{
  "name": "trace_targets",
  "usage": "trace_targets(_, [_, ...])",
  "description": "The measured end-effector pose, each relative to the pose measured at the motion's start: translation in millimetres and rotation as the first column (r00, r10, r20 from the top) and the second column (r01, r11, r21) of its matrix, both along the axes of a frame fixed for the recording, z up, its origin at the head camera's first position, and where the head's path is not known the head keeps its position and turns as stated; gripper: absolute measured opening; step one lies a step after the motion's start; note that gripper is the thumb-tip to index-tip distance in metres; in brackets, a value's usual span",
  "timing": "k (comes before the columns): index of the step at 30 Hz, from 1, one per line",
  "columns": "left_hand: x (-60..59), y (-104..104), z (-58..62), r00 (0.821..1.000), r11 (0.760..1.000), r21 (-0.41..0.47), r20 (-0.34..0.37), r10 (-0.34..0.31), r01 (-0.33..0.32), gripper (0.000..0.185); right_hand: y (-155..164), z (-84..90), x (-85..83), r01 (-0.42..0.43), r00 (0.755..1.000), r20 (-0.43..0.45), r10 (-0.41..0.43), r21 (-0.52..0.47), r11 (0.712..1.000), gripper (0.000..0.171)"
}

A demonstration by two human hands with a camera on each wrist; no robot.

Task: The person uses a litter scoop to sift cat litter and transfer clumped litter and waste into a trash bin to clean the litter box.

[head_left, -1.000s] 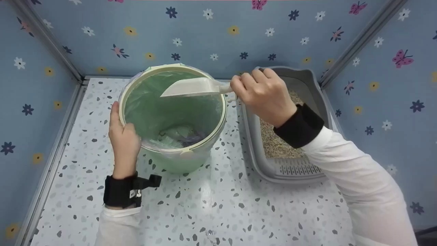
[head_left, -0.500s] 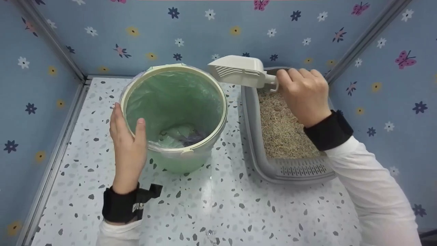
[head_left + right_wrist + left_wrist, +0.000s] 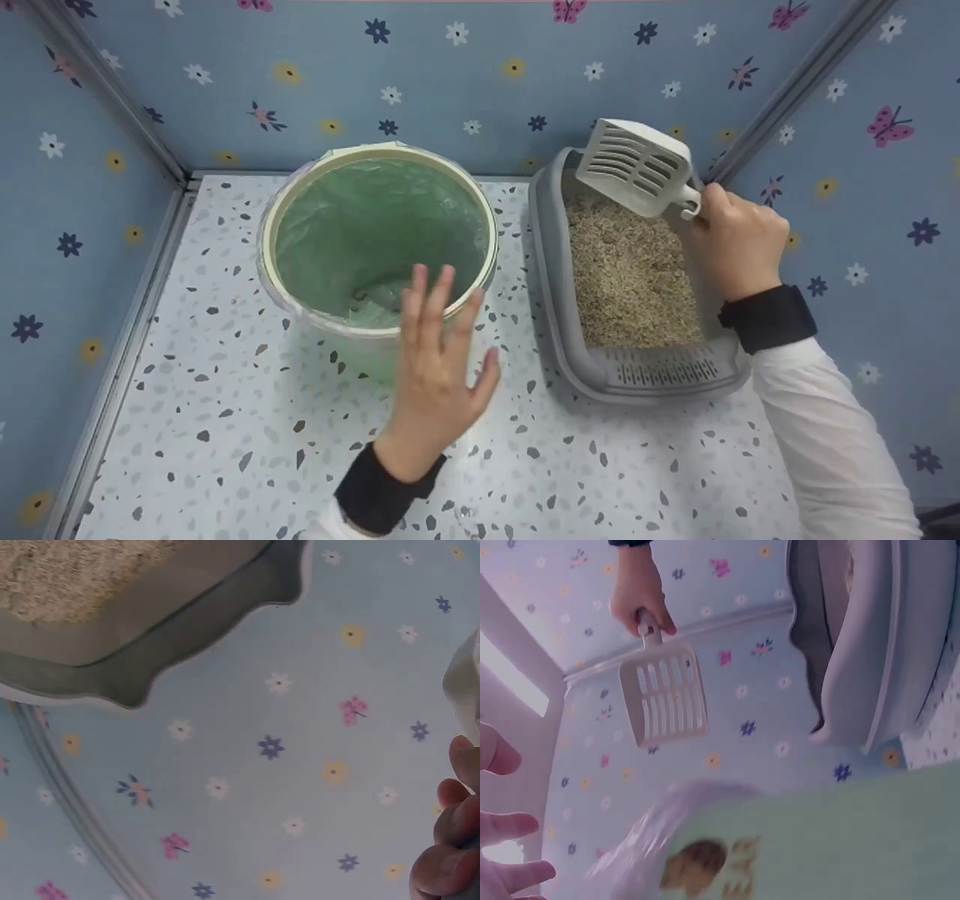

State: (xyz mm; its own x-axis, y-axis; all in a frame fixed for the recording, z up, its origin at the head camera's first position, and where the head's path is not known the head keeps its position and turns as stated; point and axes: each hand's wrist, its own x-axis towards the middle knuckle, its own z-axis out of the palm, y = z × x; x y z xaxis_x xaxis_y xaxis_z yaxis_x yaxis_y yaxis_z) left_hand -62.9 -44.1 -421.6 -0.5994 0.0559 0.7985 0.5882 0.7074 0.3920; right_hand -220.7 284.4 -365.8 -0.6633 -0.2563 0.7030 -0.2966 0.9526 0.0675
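Note:
My right hand (image 3: pixel 742 240) grips the handle of a white slotted litter scoop (image 3: pixel 637 166), held over the back of a grey litter box (image 3: pixel 551 277). Nothing lies on the scoop's slotted face, which also shows in the left wrist view. Sandy, grainy cat litter (image 3: pixel 634 281) covers the box floor. My left hand (image 3: pixel 439 367) has its fingers spread, and they overlap the front rim of a green trash bin (image 3: pixel 360 360) in the head view. A clear bag (image 3: pixel 315 225) lines the bin, with some crumpled plastic at its bottom. In the right wrist view, curled fingers (image 3: pixel 450 870) show at the right edge.
Blue flowered panels (image 3: pixel 450 67) stand behind and on both sides, joined by grey metal corner strips (image 3: pixel 795 82). A white speckled surface (image 3: pixel 247 450) lies under bin and box. A strip of it separates the two.
My right hand has carried the scoop from above the bin rightward over the litter box, turning its slotted face into view. My left hand has left the bin's left rim and moved right.

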Motion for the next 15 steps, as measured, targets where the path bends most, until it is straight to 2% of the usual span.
trace_targets(3, [1.0, 27, -21.9, 0.996, 0.994, -0.083, 0.052, -0.066, 0.07, 0.07, 25, -21.4, -5.3, 0.063, 0.995, 0.079, -0.063, -0.001, 0.998, 0.029])
trace_targets(8, [1.8, 67, -58.4, 0.981, 0.965, -0.218, 0.161, -0.11, 0.144, 0.063, 58, -59.0, -13.0, 0.157, 0.973, 0.171, -0.157, 0.015, 0.987, 0.026])
trace_targets(12, [0.0, 93, -80.2, 0.967, 0.926, -0.315, 0.209, -0.148, 0.21, 0.061, 75, -83.5, -16.4, 0.204, 0.948, 0.241, -0.207, 0.035, 0.978, 0.027])
trace_targets(15, [-1.6, 109, -93.0, 0.952, 0.876, -0.409, 0.263, -0.154, 0.254, 0.061, 85, -97.7, -17.0, 0.216, 0.925, 0.312, -0.218, 0.039, 0.976, 0.028])
